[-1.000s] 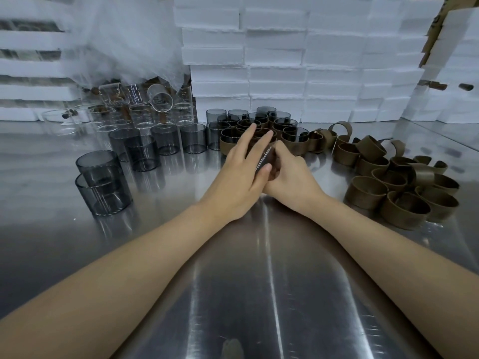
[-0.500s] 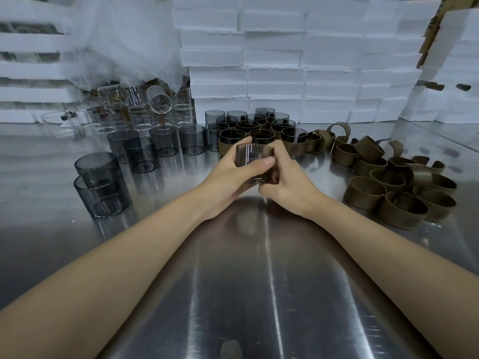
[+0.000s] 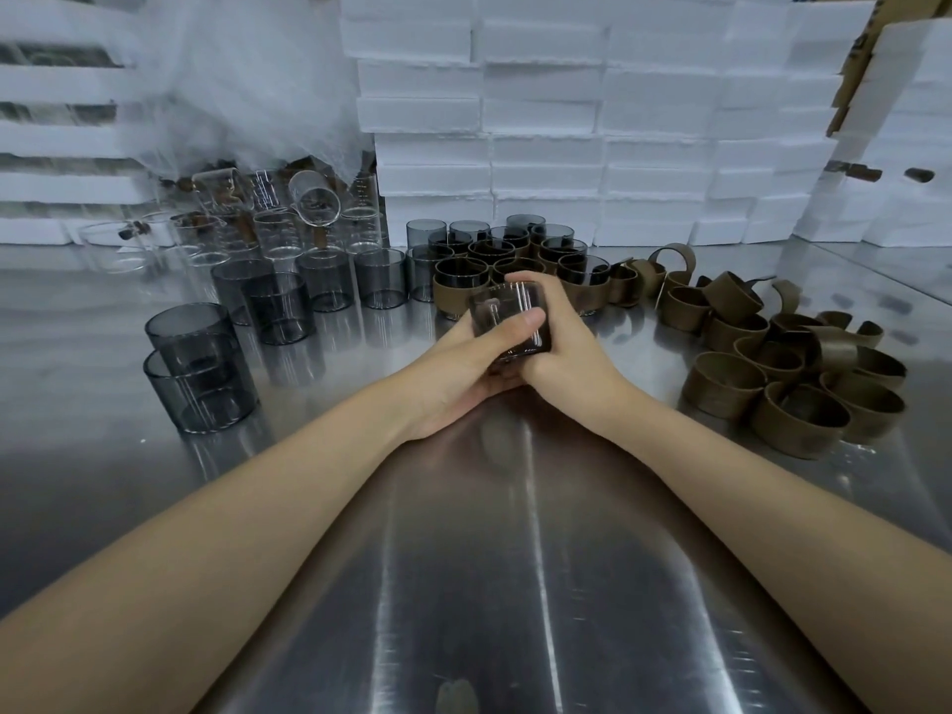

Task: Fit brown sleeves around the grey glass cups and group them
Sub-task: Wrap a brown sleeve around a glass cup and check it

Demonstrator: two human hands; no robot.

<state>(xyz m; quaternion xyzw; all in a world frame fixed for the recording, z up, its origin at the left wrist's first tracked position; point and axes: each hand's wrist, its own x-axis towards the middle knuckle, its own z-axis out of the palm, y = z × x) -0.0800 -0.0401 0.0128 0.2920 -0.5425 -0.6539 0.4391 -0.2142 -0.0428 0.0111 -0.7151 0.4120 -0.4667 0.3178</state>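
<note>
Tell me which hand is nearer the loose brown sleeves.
Right. The right hand holds the grey cup left of the loose brown sleeves; the left hand is farther left.

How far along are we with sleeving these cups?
Done: a cluster of sleeved cups stands grouped at the back. In hand: left hand and right hand both grip one grey cup, its sleeve hidden by fingers. Left: several bare grey cups at left, a pile of loose brown sleeves at right.
</note>
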